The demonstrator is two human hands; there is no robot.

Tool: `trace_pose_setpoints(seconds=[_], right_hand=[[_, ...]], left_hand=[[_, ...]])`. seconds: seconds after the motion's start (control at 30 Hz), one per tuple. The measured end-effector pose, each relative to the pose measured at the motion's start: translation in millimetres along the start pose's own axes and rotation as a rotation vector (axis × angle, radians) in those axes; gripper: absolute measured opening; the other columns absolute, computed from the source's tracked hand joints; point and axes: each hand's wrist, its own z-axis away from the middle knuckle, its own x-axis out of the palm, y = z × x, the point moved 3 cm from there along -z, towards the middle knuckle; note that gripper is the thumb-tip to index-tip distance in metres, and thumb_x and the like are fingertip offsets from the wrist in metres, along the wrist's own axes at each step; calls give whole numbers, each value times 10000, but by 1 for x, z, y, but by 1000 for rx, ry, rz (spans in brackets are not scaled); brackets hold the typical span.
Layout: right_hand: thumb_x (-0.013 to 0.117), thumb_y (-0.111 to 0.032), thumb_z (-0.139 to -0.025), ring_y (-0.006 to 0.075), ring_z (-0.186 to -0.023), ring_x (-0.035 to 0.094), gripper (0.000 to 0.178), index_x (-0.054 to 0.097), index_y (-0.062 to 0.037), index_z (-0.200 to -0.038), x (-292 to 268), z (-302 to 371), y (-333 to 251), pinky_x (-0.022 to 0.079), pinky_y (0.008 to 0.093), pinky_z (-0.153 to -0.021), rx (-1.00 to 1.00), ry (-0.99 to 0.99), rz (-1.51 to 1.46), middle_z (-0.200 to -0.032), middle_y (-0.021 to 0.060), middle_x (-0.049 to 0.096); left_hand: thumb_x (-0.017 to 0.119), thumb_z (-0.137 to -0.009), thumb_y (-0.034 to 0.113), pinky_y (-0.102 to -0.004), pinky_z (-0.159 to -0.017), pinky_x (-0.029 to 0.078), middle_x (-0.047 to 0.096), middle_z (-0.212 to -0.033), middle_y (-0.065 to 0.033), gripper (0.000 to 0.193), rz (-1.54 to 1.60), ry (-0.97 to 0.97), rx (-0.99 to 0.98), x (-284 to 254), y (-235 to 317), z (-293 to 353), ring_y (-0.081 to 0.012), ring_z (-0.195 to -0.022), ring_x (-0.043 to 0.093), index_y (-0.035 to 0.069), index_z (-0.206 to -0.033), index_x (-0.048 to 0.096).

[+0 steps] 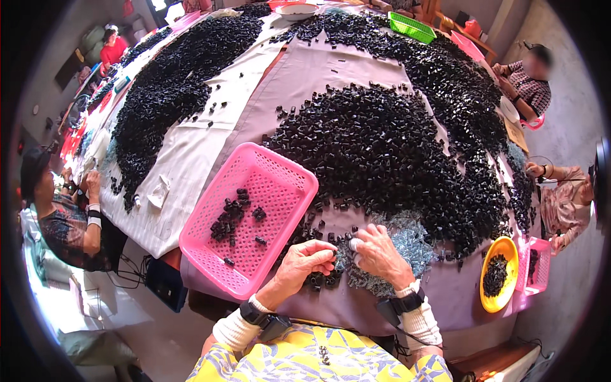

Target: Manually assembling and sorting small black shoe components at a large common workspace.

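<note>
My left hand (pixel 309 262) is closed in a pinch on a small black plastic piece (pixel 335 252), just right of the pink basket. Close beside it, my right hand (pixel 380 253) has its fingers curled, with white coverings on some fingertips. What those fingers hold, if anything, is too small to make out. The right hand is over the edge of a heap of small shiny bluish-clear pieces (pixel 410 245). Beyond both hands spreads a big pile of small black plastic pieces (pixel 363 146). The pink perforated basket (pixel 294 175) contains several black pieces (pixel 223 226), some clustered together.
A yellow bowl (pixel 487 299) of dark pieces and a smaller pink basket (pixel 543 267) stand at the right edge. Another black pile (pixel 172 89) covers the table's left side. A green basket (pixel 412 28) sits far back. Other people sit around the table on both sides.
</note>
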Motion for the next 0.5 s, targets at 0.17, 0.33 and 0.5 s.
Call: trace_pose_setpoints(seconds=[0.17, 0.33, 0.5], right_hand=[[585, -46, -640, 282, -876, 550, 183, 591, -57, -823, -18, -9, 40, 417, 413, -781, 204, 240, -18, -867, 95, 593], [565, -34, -653, 293, -808, 555, 157, 584, -55, -808, -15, 5, 51, 424, 407, -742, 298, 183, -24, -799, 112, 578], [576, -35, -654, 271, -785, 556, 153, 594, -72, -801, 2, -9, 37, 415, 398, -716, 210, 172, 75, -765, 93, 566]], left_hand=[[564, -929, 126, -277, -707, 551, 661, -925, -110, 191, 24, 13, 27, -4, 4, 4, -170, -786, 661, 7, -1072, 606], [557, -936, 135, -301, -728, 556, 655, -959, -135, 221, 69, 3, 38, -6, 5, 0, -200, -825, 667, 6, -1115, 558], [565, -929, 117, -293, -725, 556, 648, -967, -125, 227, 141, -2, 48, -1, 6, -6, -188, -826, 661, 6, -1127, 550]])
